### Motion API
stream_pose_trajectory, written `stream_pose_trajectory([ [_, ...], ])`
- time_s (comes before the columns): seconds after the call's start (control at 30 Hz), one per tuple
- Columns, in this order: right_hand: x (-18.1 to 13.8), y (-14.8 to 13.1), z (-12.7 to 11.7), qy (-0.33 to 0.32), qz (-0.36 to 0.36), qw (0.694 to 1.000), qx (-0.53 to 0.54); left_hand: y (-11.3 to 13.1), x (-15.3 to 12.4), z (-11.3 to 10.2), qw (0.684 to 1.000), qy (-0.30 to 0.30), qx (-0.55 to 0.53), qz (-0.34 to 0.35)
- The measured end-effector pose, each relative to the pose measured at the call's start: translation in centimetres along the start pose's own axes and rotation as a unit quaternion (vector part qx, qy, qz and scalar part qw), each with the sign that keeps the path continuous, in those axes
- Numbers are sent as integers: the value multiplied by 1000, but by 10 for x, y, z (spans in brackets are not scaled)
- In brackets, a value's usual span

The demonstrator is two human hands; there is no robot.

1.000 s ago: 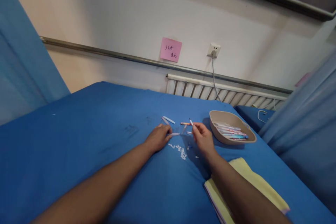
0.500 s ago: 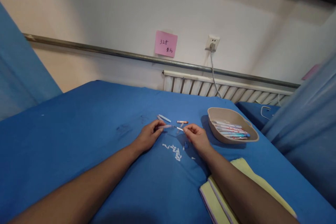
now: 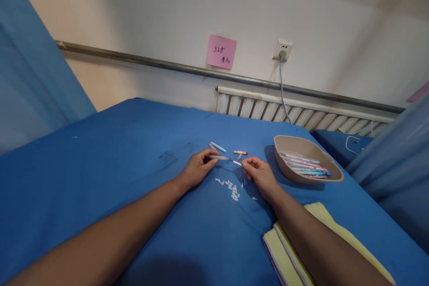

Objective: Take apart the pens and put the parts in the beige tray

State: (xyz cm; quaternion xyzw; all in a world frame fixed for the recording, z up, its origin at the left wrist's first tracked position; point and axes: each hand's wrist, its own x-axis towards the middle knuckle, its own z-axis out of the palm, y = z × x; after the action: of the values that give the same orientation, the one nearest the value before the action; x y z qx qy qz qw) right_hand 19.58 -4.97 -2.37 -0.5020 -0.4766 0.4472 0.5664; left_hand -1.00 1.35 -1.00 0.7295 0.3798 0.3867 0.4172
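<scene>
White and slim, a rod [image 3: 237, 163] is pinched in the right hand [image 3: 261, 177] below the frame's centre, its dark tip close to the pale barrel [image 3: 220, 157] gripped by the left hand [image 3: 197, 170]; contact is unclear. Small white pieces [image 3: 234, 191] lie lower, a beige basket [image 3: 284, 170] of pens [image 3: 306, 165] at right, yellow cloth [image 3: 279, 252] lower right.

I count two bare hands [image 3: 198, 169], one short orange-and-white tube [image 3: 240, 152], one beige plastic basin [image 3: 295, 144], one white wall socket [image 3: 282, 49], two blue curtains [image 3: 398, 165].
</scene>
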Motion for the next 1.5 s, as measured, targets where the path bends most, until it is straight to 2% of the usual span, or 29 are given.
stream_pose_trajectory([
  [0.27, 1, -1, 0, 7, 5, 1000, 7, -5, 3, -2, 998, 3, -56, -31],
  [0.43, 1, 1, -1, 0, 3, 1000, 8, -8, 4, -2, 997, -22, -66, -35],
  [0.57, 2, 2, -1, -4, 4, 1000, -1, -4, 3, -2, 996, -43, -64, -37],
  [1.1, 2, -1, 0, -1, 20, 1000, 7, 3, 1, -4, 995, -30, -72, -70],
  [1.5, 2, -2, -1, 1, 3, 1000, -19, 4, 1, -5, 995, -51, -60, -69],
])
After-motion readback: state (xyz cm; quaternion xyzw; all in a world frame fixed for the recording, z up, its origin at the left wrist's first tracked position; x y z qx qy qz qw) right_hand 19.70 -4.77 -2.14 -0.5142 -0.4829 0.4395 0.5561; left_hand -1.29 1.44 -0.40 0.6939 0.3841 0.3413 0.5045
